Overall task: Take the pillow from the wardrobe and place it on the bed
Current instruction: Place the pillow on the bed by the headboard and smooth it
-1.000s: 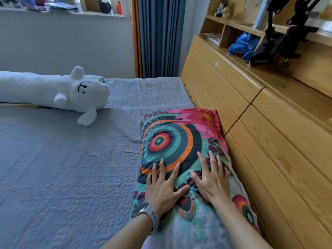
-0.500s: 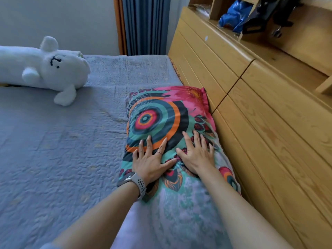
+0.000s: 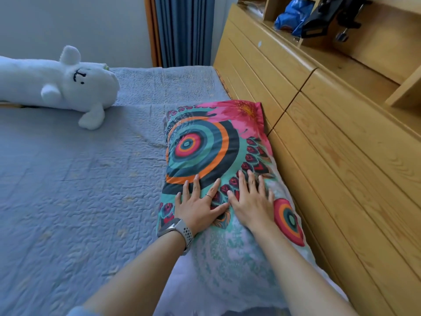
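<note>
Grey-blue quilted bed (image 3: 75, 201) stretching away to the left of the fingers, its stitched cover wrinkled. Pale wooden headboard (image 3: 341, 167) of horizontal planks running along just right of the right fingers, with a shelf above carrying a blue bag (image 3: 292, 15) and a black clamp (image 3: 319, 21). Far beyond the fingertips, a blue curtain (image 3: 184, 30) against a pale wall. Well off to the left and ahead, a long white plush toy (image 3: 57, 87) lying on the cover. Under both palms, the pillow (image 3: 205, 144): flat on the bed, long edge against the headboard, bright with teal, orange and black rings, pink flower at the far corner. Left hand (image 3: 198, 207), with a grey watch (image 3: 177, 231) and a ring, and right hand (image 3: 252, 201) side by side, fingers spread flat on the fabric, gripping nothing.
</note>
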`<state>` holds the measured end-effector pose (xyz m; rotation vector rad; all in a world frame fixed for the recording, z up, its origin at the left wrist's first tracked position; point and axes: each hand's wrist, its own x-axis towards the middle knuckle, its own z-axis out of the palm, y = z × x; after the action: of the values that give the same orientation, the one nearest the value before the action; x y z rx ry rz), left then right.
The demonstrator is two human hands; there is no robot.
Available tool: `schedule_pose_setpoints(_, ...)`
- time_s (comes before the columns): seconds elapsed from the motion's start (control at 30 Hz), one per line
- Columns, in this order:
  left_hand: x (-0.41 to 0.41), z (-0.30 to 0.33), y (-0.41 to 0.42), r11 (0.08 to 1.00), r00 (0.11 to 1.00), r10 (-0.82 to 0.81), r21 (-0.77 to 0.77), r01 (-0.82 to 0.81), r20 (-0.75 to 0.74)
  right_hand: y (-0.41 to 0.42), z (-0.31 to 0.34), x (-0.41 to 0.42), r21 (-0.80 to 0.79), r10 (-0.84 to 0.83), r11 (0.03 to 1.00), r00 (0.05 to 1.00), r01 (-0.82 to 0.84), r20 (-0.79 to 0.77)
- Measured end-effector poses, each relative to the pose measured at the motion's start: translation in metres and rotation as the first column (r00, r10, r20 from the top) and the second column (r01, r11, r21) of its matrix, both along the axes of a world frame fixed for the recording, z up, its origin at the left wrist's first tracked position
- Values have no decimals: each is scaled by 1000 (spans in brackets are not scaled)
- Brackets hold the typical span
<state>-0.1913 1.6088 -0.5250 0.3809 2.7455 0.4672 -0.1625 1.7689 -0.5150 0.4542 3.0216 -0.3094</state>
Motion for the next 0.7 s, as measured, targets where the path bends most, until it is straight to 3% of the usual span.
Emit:
schedule_pose_setpoints(0.13,23,6,-19,990,992,108,93,-102,-59,8,6,21,-54,-60,997,996,56,-70)
schedule_pose_setpoints(0.2,33,-4,-46,931,949,309,186,-314,58,30,1,39,-182,-271,949,961,258,-49)
schedule_pose_setpoints(0.23,34,-8,-59,840,889,405,295,-455,215,45,-2,46,-281,-408,874,913,396,15)
schedule_pose_setpoints(0.3,36,-11,-71,450,740,375,588,-672,559,70,-6,53,-531,-590,601,780,598,211)
schedule_pose_setpoints(0.33,38,-12,-68,268,704,311,651,-710,639,74,-7,55,-640,-609,475,751,604,256)
schedule_pose_setpoints(0.37,39,-10,-64,183,703,267,682,-708,659,73,-11,54,-717,-610,436,764,543,208)
schedule_pose_setpoints(0.43,40,-8,-54,122,744,299,750,-650,597,66,-10,52,-778,-612,523,789,349,-58)
schedule_pose_setpoints(0.53,33,-1,-51,13,780,337,826,-564,527,57,15,43,-780,-575,621,720,75,-388)
schedule_pose_setpoints(0.6,24,7,-50,-38,808,335,863,-503,486,59,40,34,-754,-548,654,652,-56,-524)
schedule_pose_setpoints(0.7,8,16,-38,-69,823,337,884,-463,457,71,66,13,-683,-505,727,621,-68,-599)
